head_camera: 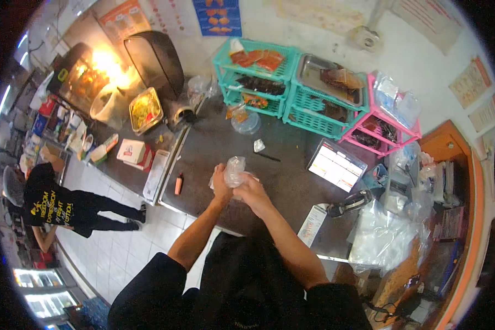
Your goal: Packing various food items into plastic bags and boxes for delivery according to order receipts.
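Observation:
Both my hands meet over the dark counter [202, 140], around a bunched clear plastic bag [234, 171]. My left hand [221, 182] grips the bag from its left side. On its right side, my right hand [251, 190] holds the lower part, with some white material showing under the fingers; what is inside cannot be made out. Beyond the hands lie a small crumpled white packet [259, 145] and a thin black stick-like item [269, 157]. An orange marker or lighter [178, 184] rests to the left. A clear round plastic container [247, 123] stands farther back.
Teal basket racks [291, 88] and a pink rack [396, 138] line the wall. A lit tablet [337, 166], a black handheld device [350, 203] and plastic bags [385, 237] are at right. A foil tray of food [145, 110] stands at left; a co-worker [66, 200] is beyond the counter.

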Tool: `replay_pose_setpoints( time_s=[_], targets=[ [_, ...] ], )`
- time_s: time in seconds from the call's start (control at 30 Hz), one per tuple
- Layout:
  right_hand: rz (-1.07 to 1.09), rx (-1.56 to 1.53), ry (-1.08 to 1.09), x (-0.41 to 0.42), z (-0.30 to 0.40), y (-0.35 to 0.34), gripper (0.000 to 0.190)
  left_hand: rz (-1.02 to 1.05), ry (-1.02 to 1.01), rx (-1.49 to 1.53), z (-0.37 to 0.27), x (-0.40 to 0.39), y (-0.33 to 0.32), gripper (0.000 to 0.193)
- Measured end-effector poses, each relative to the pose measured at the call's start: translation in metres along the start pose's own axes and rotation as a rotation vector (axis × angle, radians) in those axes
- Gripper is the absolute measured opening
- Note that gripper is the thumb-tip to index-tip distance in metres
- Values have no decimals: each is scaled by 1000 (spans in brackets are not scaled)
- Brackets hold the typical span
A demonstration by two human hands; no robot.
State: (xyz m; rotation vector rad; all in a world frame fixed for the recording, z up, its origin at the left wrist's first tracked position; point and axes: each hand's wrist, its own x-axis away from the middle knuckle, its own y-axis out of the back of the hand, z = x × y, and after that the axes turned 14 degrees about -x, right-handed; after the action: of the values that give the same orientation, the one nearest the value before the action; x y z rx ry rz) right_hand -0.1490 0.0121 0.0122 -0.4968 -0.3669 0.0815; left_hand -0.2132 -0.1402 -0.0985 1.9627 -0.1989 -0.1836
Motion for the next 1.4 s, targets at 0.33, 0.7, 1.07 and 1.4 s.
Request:
replay_pose_setpoints(
  time_s=[0.33, 0.7, 1.07, 1.4],
  targets=[
    [-337, 425, 344, 179, 36, 168, 61, -43, -125, 580, -94, -96, 343, 32],
    [-313, 901, 1683, 123, 178, -24, 99, -263, -436, 67, -169, -109, 441, 34],
    [264, -225, 850, 97, 92, -13, 54, 131, -835, -179, -126, -19, 350, 39],
    [-1113, 677, 744, 96, 53, 342, 13, -43, -384, -90, -81, 29, 225, 38]
  ],
)
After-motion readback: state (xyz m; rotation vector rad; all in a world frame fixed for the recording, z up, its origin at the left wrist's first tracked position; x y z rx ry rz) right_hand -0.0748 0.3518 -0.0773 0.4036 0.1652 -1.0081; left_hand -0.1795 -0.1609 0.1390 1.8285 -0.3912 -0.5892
